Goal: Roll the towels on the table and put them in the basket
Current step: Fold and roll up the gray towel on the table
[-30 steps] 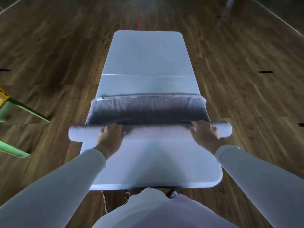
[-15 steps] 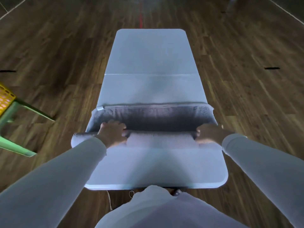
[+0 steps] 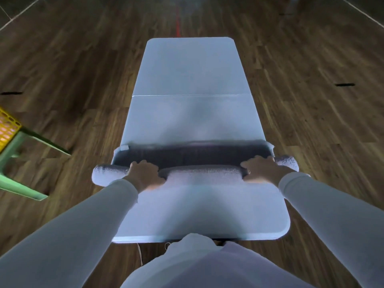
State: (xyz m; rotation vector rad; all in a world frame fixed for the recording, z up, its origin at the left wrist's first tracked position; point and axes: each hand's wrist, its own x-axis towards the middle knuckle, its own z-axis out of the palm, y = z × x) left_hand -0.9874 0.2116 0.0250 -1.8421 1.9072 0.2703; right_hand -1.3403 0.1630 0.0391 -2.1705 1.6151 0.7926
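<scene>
A grey towel [image 3: 199,154] lies across the white folding table [image 3: 193,119], its near part wound into a thick roll [image 3: 199,173] that overhangs both table sides. My left hand [image 3: 143,175] lies on top of the roll near its left end, fingers curled over the far side. My right hand [image 3: 259,168] grips the roll near its right end the same way. A narrow flat strip of towel stays unrolled beyond the roll. A yellow perforated basket [image 3: 7,129] shows at the left edge.
The basket sits on a green stool [image 3: 18,163] standing on the wooden floor left of the table. The table's far half [image 3: 191,65] is bare. A red line [image 3: 178,23] marks the floor beyond it.
Both hands have pushed the roll away from me. The roll is thicker and the flat strip of towel beyond it is narrower.
</scene>
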